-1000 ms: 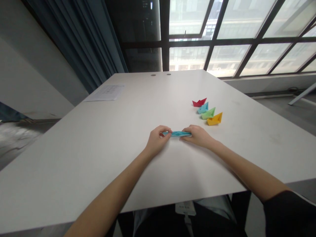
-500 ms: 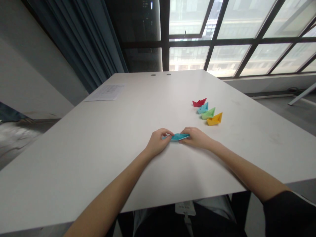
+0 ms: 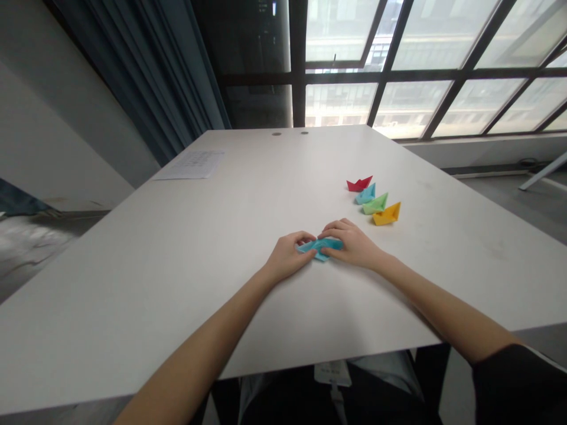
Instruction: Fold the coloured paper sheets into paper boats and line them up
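Between my two hands is a blue folded paper boat point(image 3: 322, 245), long and low, with pointed ends and a lower flap showing toward me. My left hand point(image 3: 290, 254) is closed on its left end, thumb on the near side and fingers behind. On the right end, my right hand point(image 3: 352, 242) pinches the paper, its thumb in front and its fingertips over the top edge. Parts of the boat are covered by the fingers.
To the right, beyond my right hand, stand a red paper boat point(image 3: 359, 185), a light blue one point(image 3: 365, 194), a green one point(image 3: 375, 204) and a yellow one point(image 3: 387, 214) in a slanting row. A printed sheet point(image 3: 191, 165) lies on the white table point(image 3: 177, 265) at far left.
The blue paper has turned from a narrow, edge-on strip to show more of its folded side and a lower flap. My right fingers have risen and shifted over its top edge.
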A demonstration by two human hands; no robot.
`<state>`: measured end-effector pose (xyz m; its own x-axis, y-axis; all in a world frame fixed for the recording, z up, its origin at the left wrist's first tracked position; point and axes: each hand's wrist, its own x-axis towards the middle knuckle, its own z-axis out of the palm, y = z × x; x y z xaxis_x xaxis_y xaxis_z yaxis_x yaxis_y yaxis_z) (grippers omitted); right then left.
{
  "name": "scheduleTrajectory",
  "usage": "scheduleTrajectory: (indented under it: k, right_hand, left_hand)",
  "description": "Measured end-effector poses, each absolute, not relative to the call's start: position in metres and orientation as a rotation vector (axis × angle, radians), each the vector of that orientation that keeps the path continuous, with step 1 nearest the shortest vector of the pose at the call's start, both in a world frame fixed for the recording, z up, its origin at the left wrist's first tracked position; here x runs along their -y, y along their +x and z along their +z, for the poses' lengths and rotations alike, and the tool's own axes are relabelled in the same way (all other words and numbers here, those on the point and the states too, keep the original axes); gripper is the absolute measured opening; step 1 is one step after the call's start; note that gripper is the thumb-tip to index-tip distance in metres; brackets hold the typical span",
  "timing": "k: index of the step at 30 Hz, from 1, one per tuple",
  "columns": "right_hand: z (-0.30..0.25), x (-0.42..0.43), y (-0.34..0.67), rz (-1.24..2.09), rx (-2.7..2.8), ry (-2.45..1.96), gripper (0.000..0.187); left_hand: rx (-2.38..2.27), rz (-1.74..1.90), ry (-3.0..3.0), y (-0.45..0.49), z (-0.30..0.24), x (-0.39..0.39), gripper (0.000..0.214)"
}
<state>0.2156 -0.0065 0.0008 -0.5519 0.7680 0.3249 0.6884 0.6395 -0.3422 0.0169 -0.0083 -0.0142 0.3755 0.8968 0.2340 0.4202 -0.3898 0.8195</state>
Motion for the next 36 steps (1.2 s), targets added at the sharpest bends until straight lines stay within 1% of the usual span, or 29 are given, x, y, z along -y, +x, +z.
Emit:
scheduleTrajectory:
  k: [6,12,16,24,31,36]
  right_hand:
    - [0.0,0.007,0.213,0.162,2.466,-1.178,0.024]
    - [0.002,0.009,0.209,0.109,2.501,-1.249,0.015]
    - [0.004,0.009,0.206,0.068,2.548,-1.283,0.016]
    - [0.006,0.009,0.201,0.093,2.597,-1.368,0.017]
    - [0.003,0.01,0.201,0.091,2.594,-1.352,0.02]
    - [0.004,0.009,0.199,0.147,2.579,-1.377,0.02]
  left_hand:
    - [-1.147,0.879,2.015,0.017,-0.014,0.008,0.028]
    - [-1.218,0.847,2.141,0.019,-0.018,0.005,0.033]
    - [-1.221,0.809,2.193,0.019,-0.018,0.004,0.037]
    - [-1.256,0.712,2.27,0.019,-0.021,0.003,0.047]
    - [-1.266,0.699,2.28,0.018,-0.02,0.004,0.045]
    - [-1.264,0.692,2.278,0.018,-0.018,0.004,0.043]
